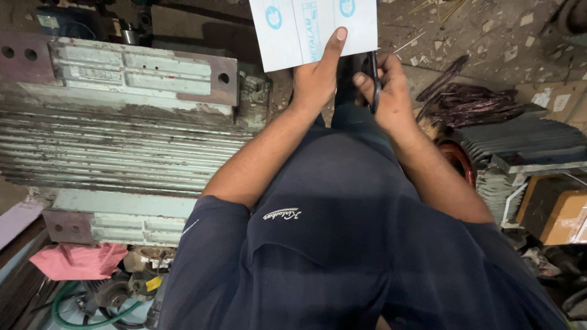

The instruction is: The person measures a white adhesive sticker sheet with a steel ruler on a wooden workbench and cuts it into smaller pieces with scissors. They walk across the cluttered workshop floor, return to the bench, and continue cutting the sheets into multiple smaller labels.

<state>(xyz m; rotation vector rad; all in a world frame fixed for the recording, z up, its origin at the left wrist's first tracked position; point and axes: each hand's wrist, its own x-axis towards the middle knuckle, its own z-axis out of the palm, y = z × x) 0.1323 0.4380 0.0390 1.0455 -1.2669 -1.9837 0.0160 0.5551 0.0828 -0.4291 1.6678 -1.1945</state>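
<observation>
Workshop floor, dirt and debris [465, 30] scattered across the far right. Left side taken up by a large ribbed motor housing [122, 140], pale grey-green paint flaking, flat mounting feet with bolt holes at its far and near edges. Near left corner: a pink rag [76, 260], a green hose [92, 308] looped beside small metal parts.

Centre: person in a dark navy shirt [342, 244], both forearms reaching away from the body. Left hand [315, 76] closed on the near edge of a white sheet [312, 27] with pale blue print; thumb lay flat up over the face of the sheet, fingers hidden behind it. Sheet stood at the far centre, upper part cut off by the frame edge.

Right hand [388, 91] just beside the left, fingers wrapped through the dark handles of scissors [374, 79]; blades met the sheet's near right edge. Could not tell how far the blades were parted.

Right: a bundle of dark purplish strips [471, 101] on the floor, then a second, smaller finned housing [526, 143] in dark grey, and a brown cardboard box [559, 211] at the near right.
</observation>
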